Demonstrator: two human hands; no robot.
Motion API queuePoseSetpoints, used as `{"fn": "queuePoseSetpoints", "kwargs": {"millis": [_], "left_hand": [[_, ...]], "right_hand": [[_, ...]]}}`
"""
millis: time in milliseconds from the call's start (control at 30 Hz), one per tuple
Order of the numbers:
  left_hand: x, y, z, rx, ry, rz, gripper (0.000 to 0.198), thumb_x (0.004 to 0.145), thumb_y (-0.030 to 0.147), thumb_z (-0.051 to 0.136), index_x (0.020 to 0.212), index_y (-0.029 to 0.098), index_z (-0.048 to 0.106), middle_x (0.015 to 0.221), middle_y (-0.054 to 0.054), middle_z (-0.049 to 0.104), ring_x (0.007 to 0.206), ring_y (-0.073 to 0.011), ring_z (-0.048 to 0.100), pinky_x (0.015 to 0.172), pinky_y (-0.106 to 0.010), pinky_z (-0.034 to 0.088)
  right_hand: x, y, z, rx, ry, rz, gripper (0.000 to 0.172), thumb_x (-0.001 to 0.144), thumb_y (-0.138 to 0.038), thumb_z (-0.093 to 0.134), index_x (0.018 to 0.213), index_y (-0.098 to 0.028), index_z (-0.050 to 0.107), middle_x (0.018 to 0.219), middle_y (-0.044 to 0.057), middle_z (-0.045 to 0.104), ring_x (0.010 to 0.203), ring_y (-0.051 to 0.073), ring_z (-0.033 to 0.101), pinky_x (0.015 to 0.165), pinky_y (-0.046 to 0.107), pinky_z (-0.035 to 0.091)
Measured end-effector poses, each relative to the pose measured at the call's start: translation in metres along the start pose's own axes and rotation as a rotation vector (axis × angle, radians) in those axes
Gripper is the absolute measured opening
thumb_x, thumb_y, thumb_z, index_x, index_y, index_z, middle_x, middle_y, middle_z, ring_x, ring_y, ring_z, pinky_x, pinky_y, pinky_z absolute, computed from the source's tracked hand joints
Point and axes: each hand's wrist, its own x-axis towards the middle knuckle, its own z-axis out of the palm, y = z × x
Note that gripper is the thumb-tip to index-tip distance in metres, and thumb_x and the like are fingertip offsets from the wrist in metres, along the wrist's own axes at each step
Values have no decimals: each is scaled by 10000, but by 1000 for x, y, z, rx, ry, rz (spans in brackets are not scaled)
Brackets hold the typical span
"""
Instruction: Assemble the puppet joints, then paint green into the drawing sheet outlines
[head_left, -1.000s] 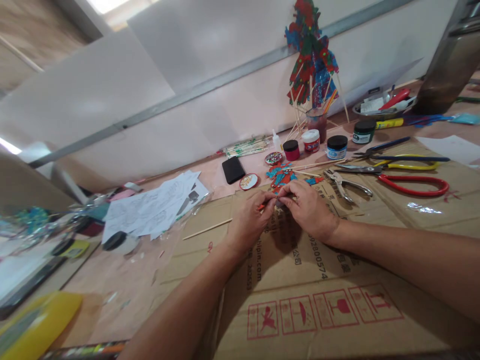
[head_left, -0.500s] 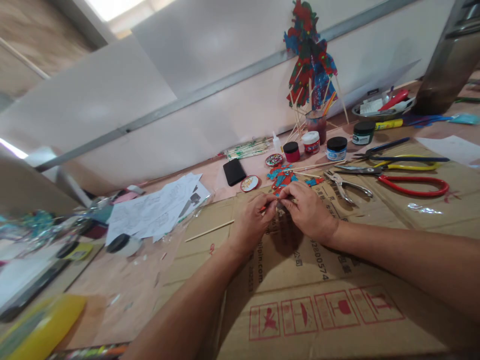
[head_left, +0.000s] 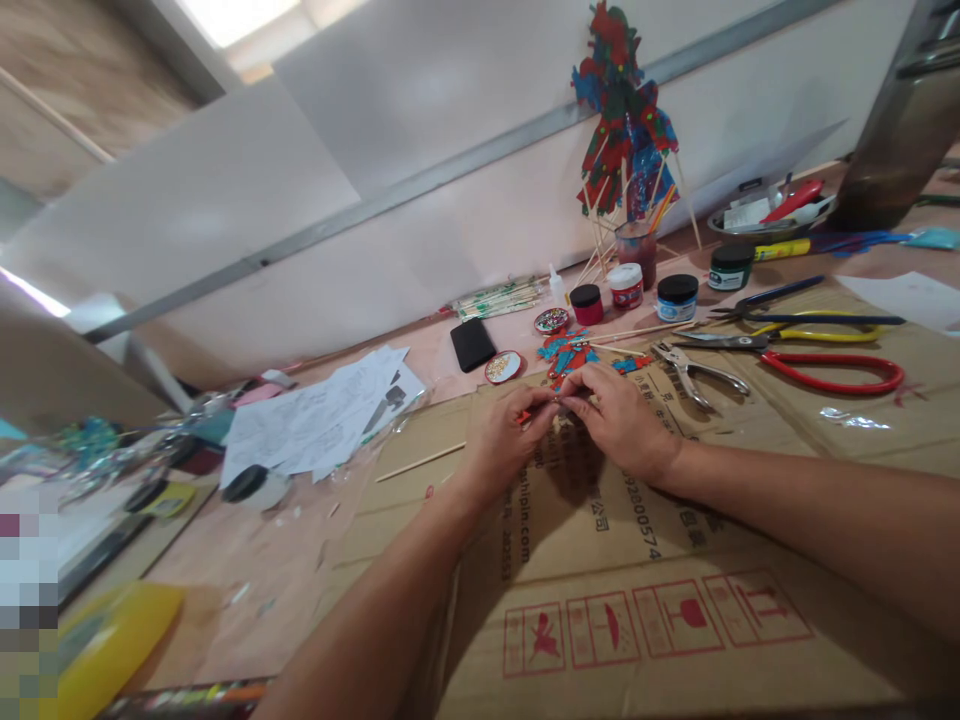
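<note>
My left hand [head_left: 511,432] is closed on a small red painted piece [head_left: 527,414], mostly hidden by the fingers. Thumb and finger of my right hand [head_left: 616,418] are pinched at the piece's end, touching the left fingertips; what they grip is too small to make out. Both hands hover over a printed cardboard sheet [head_left: 592,560]. Just beyond them lie red and blue painted cut-outs [head_left: 566,355]. A thin wooden stick [head_left: 420,462] rests left of my left hand. Right of my right hand sits a metal hole punch [head_left: 697,375].
Red-handled scissors [head_left: 832,370] and pliers [head_left: 817,328] lie at the right. Behind stand paint jars [head_left: 677,298], a black phone-like slab [head_left: 472,345], a small dish of beads [head_left: 504,367] and a cup of painted figures on sticks [head_left: 636,255]. Paper sheets [head_left: 307,415] lie left.
The view has shifted slightly, so everything sits a little farther right. Both hands stay together at the same spot, with only slight finger movement.
</note>
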Motion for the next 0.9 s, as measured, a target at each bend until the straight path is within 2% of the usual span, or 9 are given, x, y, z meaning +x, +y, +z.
{"fn": "queuePoseSetpoints", "kwargs": {"millis": [167, 367, 633, 900], "left_hand": [[-3, -2, -1, -12, -13, -21, 127, 881, 178, 602, 941, 204, 710, 845, -25, 731, 738, -151, 643, 706, -275, 513], [-8, 0, 2, -81, 48, -22, 113, 868, 162, 623, 928, 198, 713, 817, -18, 724, 700, -133, 627, 676, -252, 506], [-10, 1, 2, -125, 95, -23, 120, 848, 136, 637, 918, 190, 718, 828, -16, 727, 677, -117, 622, 650, -222, 498], [-11, 3, 2, -119, 111, -43, 104, 839, 142, 634, 885, 188, 715, 778, -9, 704, 659, -116, 603, 633, -220, 488]], "right_hand": [[-1, 1, 0, -4, -9, 9, 76, 875, -161, 559, 829, -217, 535, 845, 37, 627, 837, 192, 566, 780, 342, 442], [-4, 0, 0, -21, -5, 28, 132, 808, -124, 592, 876, -212, 522, 862, 41, 621, 836, 193, 569, 767, 340, 459], [-5, -1, 0, -24, -16, -6, 61, 847, -172, 585, 873, -205, 542, 870, 53, 635, 841, 200, 574, 774, 353, 465], [-4, -4, -3, -17, -23, -64, 65, 864, -182, 602, 824, -208, 558, 818, 33, 634, 816, 188, 569, 749, 326, 442]]}}
